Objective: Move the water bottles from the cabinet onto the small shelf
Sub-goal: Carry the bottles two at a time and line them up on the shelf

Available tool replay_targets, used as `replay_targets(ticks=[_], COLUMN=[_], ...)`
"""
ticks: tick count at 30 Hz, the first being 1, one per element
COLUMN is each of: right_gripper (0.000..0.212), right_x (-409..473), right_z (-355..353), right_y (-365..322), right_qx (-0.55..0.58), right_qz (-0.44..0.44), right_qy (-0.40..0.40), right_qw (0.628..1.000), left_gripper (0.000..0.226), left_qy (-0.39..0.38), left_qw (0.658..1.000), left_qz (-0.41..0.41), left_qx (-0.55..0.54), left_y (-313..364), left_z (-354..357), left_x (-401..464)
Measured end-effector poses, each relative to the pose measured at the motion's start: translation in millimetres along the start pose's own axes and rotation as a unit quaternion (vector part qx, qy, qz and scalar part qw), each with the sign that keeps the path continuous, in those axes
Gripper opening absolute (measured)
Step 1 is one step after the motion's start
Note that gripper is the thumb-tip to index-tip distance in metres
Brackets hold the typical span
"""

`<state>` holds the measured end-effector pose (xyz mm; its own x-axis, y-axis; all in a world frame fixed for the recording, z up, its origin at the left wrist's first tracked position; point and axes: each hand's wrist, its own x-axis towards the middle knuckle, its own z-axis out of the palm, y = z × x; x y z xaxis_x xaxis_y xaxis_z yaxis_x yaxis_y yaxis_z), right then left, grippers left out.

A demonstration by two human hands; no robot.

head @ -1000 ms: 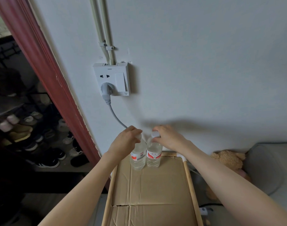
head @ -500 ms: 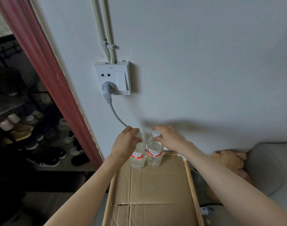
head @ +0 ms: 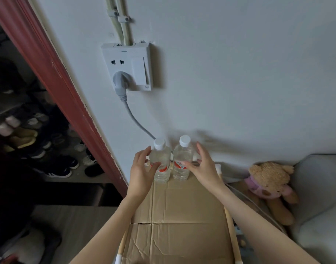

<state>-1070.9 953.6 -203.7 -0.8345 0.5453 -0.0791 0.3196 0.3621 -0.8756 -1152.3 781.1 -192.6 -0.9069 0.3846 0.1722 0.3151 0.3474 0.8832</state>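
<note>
Your left hand spread loosely beside the left bottle, thumb grazing its label, your right hand likewise open at the right bottle, both clear, ribbed, white-capped, upright on the shelf's creased cardboard

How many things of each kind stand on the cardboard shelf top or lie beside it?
Water bottles: 2, left bottle and right bottle, upright side by side on the cardboard
Teddy bears: 1, beside the shelf
Total: 3
</note>
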Motion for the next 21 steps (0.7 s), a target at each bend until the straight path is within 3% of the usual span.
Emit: replay_targets(ticks=[4,9,13,21], right_gripper=[0.094,0.072,0.047,0.06], right_x=[-2.6,1.4,5.7,13.6], right_z=[11.2,30.9,42.6,37.2], right_y=[27.4,47.2,60.6,66.7], right_qx=[-0.063,-0.002,0.057,0.097], right_qz=[0.083,0.114,0.121,0.114], right_qy=[-0.029,-0.051,-0.039,-0.099], right_qw=[0.994,0.992,0.99,0.984], left_gripper=[0.068,0.065,0.053,0.054], left_qy=[-0.035,-0.108,-0.063,-0.014], left_qw=[0.996,0.986,0.979,0.974], left_qz=[-0.079,-0.125,-0.182,-0.179], left_qx=[0.014,0.003,-0.06,-0.135], left_y=[-34.3,-55.6,-67.3,-64.9], left_z=[10.9,30.5,45.9,70.6], left_x=[-6.6,-10.1,-8.5,0.1])
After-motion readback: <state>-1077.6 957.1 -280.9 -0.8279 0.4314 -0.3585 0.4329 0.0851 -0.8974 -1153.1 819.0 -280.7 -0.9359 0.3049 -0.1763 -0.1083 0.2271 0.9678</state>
